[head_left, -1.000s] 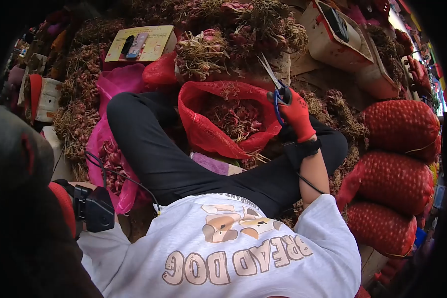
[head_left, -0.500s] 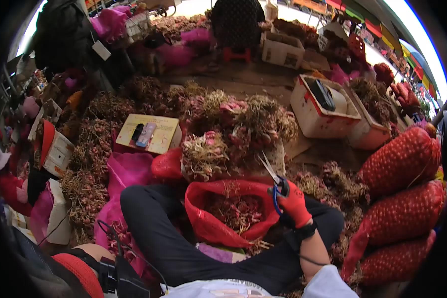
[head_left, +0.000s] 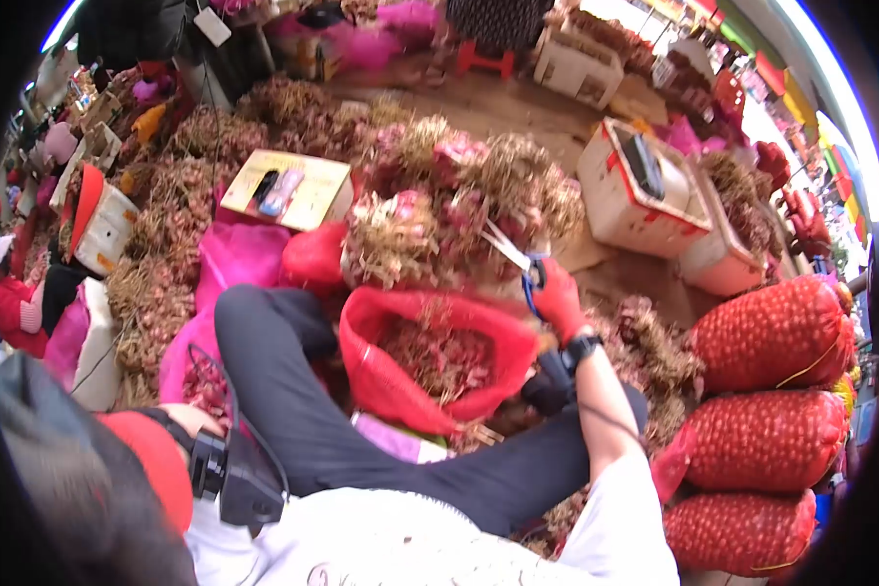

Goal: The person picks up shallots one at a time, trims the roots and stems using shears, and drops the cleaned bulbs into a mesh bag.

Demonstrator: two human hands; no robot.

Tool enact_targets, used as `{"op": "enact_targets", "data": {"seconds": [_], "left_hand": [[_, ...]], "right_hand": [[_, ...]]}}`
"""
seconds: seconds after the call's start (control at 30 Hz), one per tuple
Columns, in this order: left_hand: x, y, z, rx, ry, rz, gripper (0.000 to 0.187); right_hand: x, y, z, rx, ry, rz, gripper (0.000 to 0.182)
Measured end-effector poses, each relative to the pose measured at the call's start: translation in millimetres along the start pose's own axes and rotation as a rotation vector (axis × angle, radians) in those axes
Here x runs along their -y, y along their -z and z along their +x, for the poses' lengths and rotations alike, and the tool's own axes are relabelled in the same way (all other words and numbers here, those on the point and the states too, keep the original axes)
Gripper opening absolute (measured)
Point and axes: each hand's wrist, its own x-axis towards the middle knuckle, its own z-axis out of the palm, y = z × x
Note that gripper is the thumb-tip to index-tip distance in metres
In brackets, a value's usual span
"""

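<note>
My right hand (head_left: 560,303), in a red glove, grips a pair of scissors (head_left: 510,250) by the blue-and-black handles. The blades point up and left, slightly apart, beside a heap of dried shallot bunches (head_left: 439,210) with straw-coloured roots and stalks. Just below and left of this hand, an open red bag (head_left: 503,391) stands between my legs, with loose reddish bulbs (head_left: 439,356) inside. My left hand is out of view.
Stacked red mesh sacks (head_left: 772,332) stand on the right. Behind them are white foam boxes (head_left: 630,220). A yellowish box (head_left: 308,186) carries a phone-like object (head_left: 281,192). Shallot heaps (head_left: 161,254) line the left; a black device (head_left: 249,488) is at lower left.
The view has shifted, so most things sit higher in it. My right hand has lifted off my leg area toward the shallot heap, still gripping the scissors.
</note>
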Motion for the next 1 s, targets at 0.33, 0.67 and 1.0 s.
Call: {"op": "enact_targets", "data": {"seconds": [0.33, 0.67, 1.0], "left_hand": [[74, -122, -74, -0.272, 0.961, -0.698, 0.024], [166, -279, -105, 0.336, 0.581, 0.303, 0.051], [187, -299, -159, 0.707, 0.958, -0.116, 0.072]], "right_hand": [[-13, -52, 13, 0.066, 0.008, -0.217, 0.049], [-11, -44, -25, 0.162, -0.15, 0.323, 0.04], [27, 27, -35, 0.623, -0.181, 1.069, 0.032]]}}
